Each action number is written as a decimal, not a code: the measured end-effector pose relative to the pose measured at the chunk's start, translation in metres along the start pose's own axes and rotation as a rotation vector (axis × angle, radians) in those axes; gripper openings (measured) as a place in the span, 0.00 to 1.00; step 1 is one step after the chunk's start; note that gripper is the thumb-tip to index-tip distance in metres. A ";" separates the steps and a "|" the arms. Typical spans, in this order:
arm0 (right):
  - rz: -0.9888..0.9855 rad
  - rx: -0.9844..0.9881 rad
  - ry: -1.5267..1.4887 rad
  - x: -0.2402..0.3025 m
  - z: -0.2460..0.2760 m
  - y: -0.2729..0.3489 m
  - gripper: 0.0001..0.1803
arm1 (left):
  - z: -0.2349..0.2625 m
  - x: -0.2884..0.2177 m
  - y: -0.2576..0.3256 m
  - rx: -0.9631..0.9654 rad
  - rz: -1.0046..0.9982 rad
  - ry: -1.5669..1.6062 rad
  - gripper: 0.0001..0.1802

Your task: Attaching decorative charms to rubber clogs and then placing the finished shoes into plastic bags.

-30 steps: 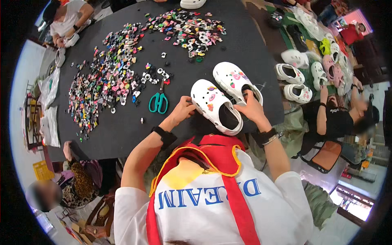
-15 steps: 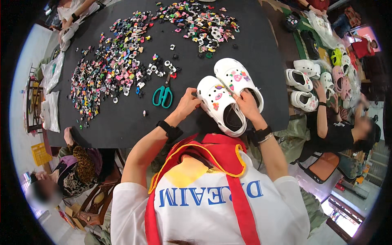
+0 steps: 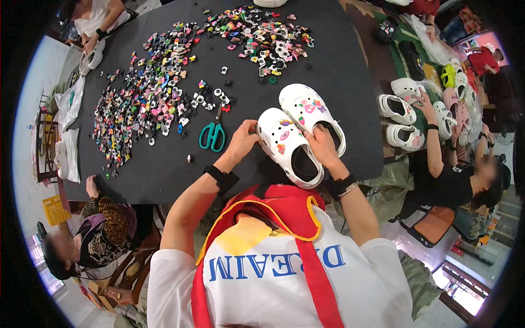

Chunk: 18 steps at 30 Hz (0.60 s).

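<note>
A pair of white clogs with colourful charms on the toes lies side by side at the table's near edge, toes away from me. My left hand [image 3: 244,141] presses curled fingers to the outer side of the left clog [image 3: 269,127]; its fingertips are partly hidden. At the inner edges of the heel openings, my right hand [image 3: 322,146] grips the right clog [image 3: 299,100] and touches the left one. Green-handled scissors [image 3: 212,135] lie to the left of my left hand, blades pointing away.
Heaps of small shoe charms [image 3: 164,93] spread over the dark table [image 3: 251,95], with another pile [image 3: 268,41] farther back. At right, a co-worker's hand [image 3: 425,106] touches a white clog [image 3: 406,88] among several clogs. Another person's hand [image 3: 92,187] rests on the left table edge.
The view has shifted slightly, so the table things appear a little lower and farther left. Both my hands keep their places on the clogs. The co-worker's hand at right has moved to another clog.
</note>
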State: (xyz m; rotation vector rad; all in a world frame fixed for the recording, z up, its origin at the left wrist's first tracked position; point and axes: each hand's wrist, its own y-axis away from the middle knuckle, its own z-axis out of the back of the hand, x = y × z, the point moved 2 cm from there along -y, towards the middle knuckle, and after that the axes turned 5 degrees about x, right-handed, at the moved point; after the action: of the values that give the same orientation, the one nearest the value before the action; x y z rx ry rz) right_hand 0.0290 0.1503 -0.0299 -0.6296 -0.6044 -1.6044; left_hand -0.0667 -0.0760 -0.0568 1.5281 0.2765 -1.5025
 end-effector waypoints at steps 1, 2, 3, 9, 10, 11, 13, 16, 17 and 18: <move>0.022 -0.020 -0.004 0.000 0.001 0.001 0.14 | 0.001 -0.002 -0.003 0.002 -0.002 -0.002 0.25; 0.014 -0.008 -0.017 0.001 0.002 0.002 0.14 | 0.004 -0.006 -0.006 -0.037 -0.092 -0.063 0.22; 0.013 -0.012 -0.016 0.004 0.008 0.003 0.14 | 0.005 -0.014 -0.008 -0.076 -0.181 -0.124 0.20; -0.093 0.011 -0.154 0.015 0.037 0.029 0.13 | 0.012 -0.062 -0.012 -0.053 -0.300 -0.272 0.18; -0.013 -0.034 -0.128 0.014 0.042 0.036 0.12 | 0.009 -0.069 -0.012 -0.025 -0.309 -0.284 0.18; -0.015 -0.035 -0.128 0.014 0.048 0.041 0.12 | 0.007 -0.076 -0.012 0.002 -0.318 -0.295 0.17; 0.071 0.097 0.039 0.021 0.057 0.056 0.12 | 0.002 -0.084 -0.014 0.021 -0.338 -0.336 0.17; 0.266 0.241 0.125 0.036 0.072 0.070 0.19 | -0.011 -0.088 -0.017 0.024 -0.415 -0.447 0.16; 0.377 0.289 0.174 0.046 0.078 0.070 0.23 | -0.015 -0.087 -0.022 0.016 -0.460 -0.510 0.15; 0.199 0.504 0.047 0.052 0.085 0.066 0.29 | -0.022 -0.080 -0.028 0.007 -0.517 -0.496 0.15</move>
State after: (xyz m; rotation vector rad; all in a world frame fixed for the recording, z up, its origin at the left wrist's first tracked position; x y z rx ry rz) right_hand 0.0939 0.1655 0.0688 -0.2645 -0.8459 -1.2121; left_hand -0.0900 -0.0108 -0.0037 1.0776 0.3883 -2.2317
